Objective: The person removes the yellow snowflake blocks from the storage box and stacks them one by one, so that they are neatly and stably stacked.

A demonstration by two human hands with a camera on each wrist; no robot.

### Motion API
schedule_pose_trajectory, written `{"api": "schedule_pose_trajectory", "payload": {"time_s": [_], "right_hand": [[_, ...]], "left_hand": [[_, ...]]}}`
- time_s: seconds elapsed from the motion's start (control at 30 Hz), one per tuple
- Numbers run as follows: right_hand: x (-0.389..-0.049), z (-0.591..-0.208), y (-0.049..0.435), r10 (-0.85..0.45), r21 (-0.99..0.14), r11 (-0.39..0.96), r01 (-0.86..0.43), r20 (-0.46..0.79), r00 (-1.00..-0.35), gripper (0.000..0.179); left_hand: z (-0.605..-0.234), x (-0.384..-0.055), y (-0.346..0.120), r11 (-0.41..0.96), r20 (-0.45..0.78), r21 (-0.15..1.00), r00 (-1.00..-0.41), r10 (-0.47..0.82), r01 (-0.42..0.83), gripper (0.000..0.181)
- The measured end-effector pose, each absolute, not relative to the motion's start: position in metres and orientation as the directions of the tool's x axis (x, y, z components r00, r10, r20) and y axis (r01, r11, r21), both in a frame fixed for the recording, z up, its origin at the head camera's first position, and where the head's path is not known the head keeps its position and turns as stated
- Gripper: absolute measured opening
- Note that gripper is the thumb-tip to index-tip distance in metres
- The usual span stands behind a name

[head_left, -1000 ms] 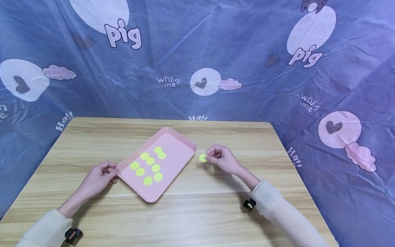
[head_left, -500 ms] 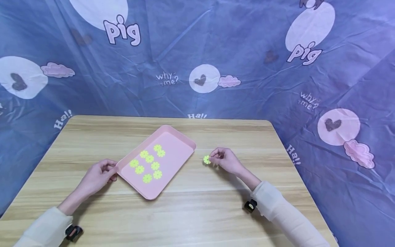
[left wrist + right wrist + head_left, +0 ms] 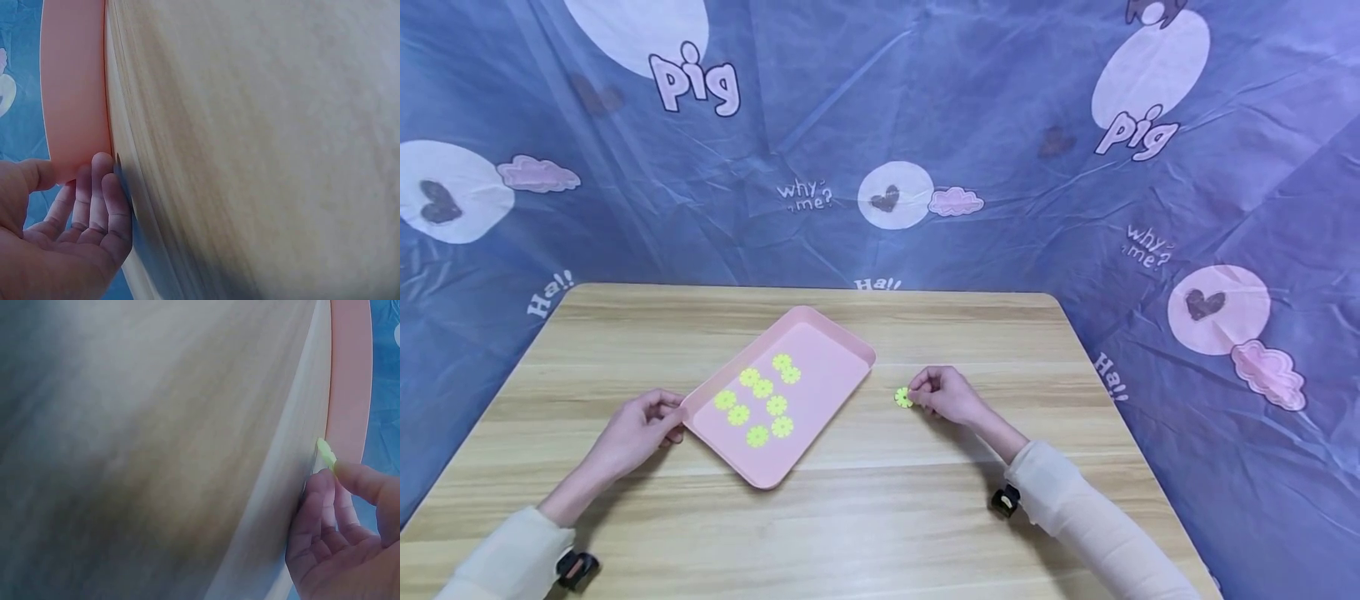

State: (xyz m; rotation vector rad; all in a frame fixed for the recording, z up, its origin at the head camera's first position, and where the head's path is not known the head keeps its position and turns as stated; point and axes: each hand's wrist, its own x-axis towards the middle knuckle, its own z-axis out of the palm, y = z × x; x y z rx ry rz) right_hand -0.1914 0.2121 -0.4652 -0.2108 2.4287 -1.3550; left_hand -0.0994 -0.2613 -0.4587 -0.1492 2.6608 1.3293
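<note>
- Your left hand [image 3: 638, 429] pinches the left corner of the pink tray [image 3: 827, 367] with its fingers [image 3: 99, 194].
- The tray sits on the wooden counter [image 3: 865, 525], with nine yellow-green flower shapes [image 3: 763, 388] lying in it.
- Your right hand [image 3: 950, 397] pinches one more flower [image 3: 902, 398], near the tray's right side; you can't tell whether it touches the counter.

Nine yellow flower-shaped pieces [image 3: 763, 388] lie in a pink tray [image 3: 838, 367], left hand [image 3: 637, 427] gripping its corner, right hand [image 3: 947, 395] pinching another piece [image 3: 900, 398] nearby.
</note>
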Motion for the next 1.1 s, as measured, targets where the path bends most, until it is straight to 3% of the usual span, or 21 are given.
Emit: {"api": "schedule_pose_trajectory", "payload": {"time_s": [0.83, 1.1], "right_hand": [[-0.1916, -0.4587, 0.2096, -0.242, -0.799, 0.589, 0.121, -0.318, -0.917, 0.011], [-0.1905, -0.4568, 0.2117, -0.281, -0.804, 0.589, 0.081, -0.297, -0.913, 0.013]], "left_hand": [[-0.4565, -0.0994, -0.2614, 0.592, -0.191, 0.790, -0.981, -0.008, -0.159, 0.035], [-0.4573, -0.1000, -0.2628, 0.584, -0.194, 0.796, -0.981, 0.000, -0.157, 0.035]]}}
